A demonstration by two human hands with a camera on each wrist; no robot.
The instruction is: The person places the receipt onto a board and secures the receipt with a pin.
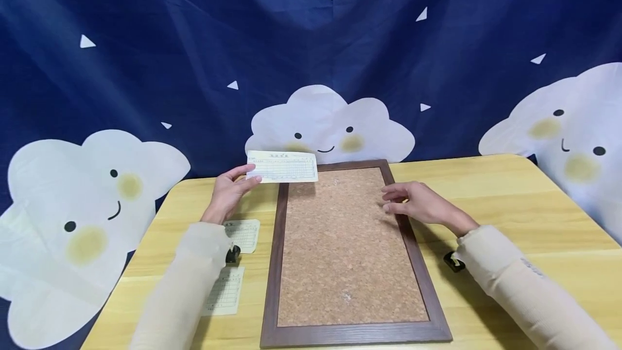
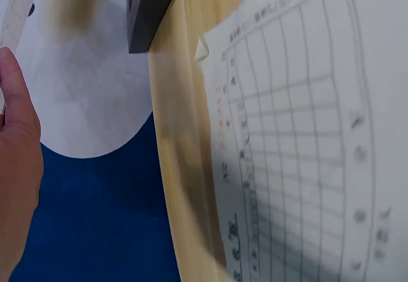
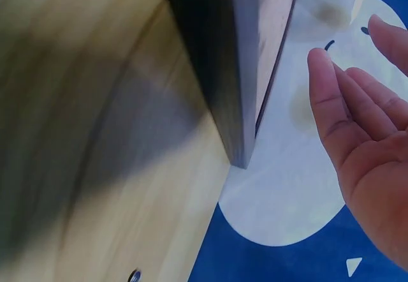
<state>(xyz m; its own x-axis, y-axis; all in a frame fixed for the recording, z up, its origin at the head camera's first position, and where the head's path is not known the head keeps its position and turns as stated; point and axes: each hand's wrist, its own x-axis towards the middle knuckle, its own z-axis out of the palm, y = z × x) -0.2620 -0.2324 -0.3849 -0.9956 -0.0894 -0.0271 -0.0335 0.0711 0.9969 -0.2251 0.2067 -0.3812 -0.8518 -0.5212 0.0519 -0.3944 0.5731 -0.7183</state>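
My left hand [image 1: 228,192] pinches a printed paper form [image 1: 284,167] by its left end, thumb in front. The form is held up over the top left corner of a framed cork board [image 1: 350,242], its lower edge overlapping the dark wooden frame in the head view. Above the board's right side, my right hand [image 1: 420,202] hovers with fingers loosely bent and nothing in them. In the right wrist view, this hand [image 3: 370,129] shows its palm beside the frame's corner [image 3: 239,148].
Two more printed forms lie on the wooden table [image 1: 515,220] left of the board: an upper form [image 1: 245,235] and a lower form [image 1: 228,293], both partly behind the left sleeve. Behind the table hangs a blue curtain [image 1: 301,42] with smiling clouds.
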